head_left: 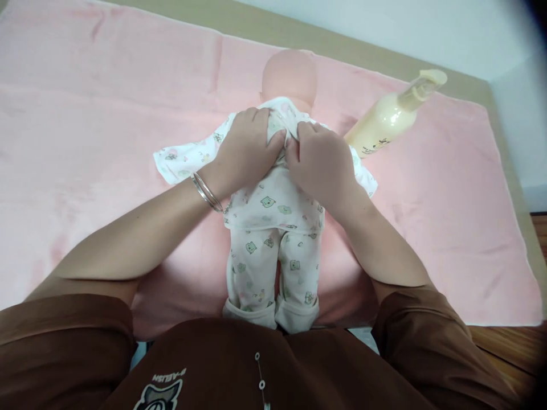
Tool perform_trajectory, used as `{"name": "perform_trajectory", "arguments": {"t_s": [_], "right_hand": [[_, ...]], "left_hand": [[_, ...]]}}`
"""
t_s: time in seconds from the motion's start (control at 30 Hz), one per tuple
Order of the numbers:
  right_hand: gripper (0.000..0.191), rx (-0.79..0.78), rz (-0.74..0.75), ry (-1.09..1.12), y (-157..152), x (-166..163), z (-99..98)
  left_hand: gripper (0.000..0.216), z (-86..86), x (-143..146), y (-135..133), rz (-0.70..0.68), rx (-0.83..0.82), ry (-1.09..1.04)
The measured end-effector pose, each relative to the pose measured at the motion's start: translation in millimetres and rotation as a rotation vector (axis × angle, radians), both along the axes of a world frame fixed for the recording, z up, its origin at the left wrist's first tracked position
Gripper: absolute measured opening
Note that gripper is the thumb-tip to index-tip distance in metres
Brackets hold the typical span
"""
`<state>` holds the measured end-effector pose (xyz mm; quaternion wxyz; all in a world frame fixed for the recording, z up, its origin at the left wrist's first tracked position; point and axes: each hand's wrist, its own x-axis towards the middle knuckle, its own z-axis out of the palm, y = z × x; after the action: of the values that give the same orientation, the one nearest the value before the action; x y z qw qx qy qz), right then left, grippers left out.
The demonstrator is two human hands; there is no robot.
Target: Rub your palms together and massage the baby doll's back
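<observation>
A baby doll (290, 77) lies on a pink blanket, its bald head pointing away from me. It wears a white printed baby shirt (273, 208) and matching baby pants (254, 265) with rolled cuffs. My left hand (250, 145), below two silver bangles (206, 192), pinches the shirt at the upper chest. My right hand (322, 159) has its fingers curled on the same cloth just beside it, thumbs nearly touching. Both sleeves spread outward, the right one partly behind my forearm. The cloth between my fingers is bunched; its fastening cannot be made out.
A pale yellow pump bottle (384, 122) stands to the right of the doll, close to the right sleeve. The pink blanket (444, 228) covers a table with a beige edge (342, 40). A white wall (384, 23) rises behind it, and wooden floor (499, 347) shows at the lower right.
</observation>
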<state>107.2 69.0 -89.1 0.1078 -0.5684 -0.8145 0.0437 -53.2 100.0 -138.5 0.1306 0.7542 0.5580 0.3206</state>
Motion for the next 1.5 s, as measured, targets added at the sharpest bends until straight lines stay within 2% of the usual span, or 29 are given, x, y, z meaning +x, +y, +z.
{"name": "perform_trajectory", "arguments": {"t_s": [0.13, 0.27, 0.47, 0.6, 0.73, 0.93, 1.1, 1.5], "right_hand": [[0.048, -0.079, -0.021, -0.027, 19, 11, -0.4], [0.047, -0.114, -0.002, 0.025, 32, 18, -5.9], [0.049, -0.11, 0.065, 0.028, 34, 23, -10.0], [0.054, -0.067, 0.059, 0.036, 23, 20, -10.3], [0.052, -0.032, 0.004, 0.047, 15, 13, -8.1], [0.052, -0.146, -0.077, 0.165, 39, 17, -15.0], [0.051, -0.092, -0.121, 0.21, 51, 20, -27.7], [0.048, 0.014, -0.149, 0.231, 32, 10, -34.2]], "left_hand": [[0.033, -2.6, 9, -22, -0.023, 0.101, 0.084], [0.032, 5.5, 14, -32, -0.073, 0.082, 0.054], [0.012, 13.2, 6, -10, 0.052, -0.057, 0.004], [0.026, 4.7, 2, 4, 0.126, -0.149, -0.026], [0.037, -6.0, 4, 6, 0.159, -0.118, -0.069], [0.025, -8.1, 6, 1, 0.193, -0.043, -0.077], [0.022, -8.1, 6, -1, 0.21, -0.002, -0.074], [0.019, -8.7, 5, -1, 0.21, -0.046, -0.066]]}}
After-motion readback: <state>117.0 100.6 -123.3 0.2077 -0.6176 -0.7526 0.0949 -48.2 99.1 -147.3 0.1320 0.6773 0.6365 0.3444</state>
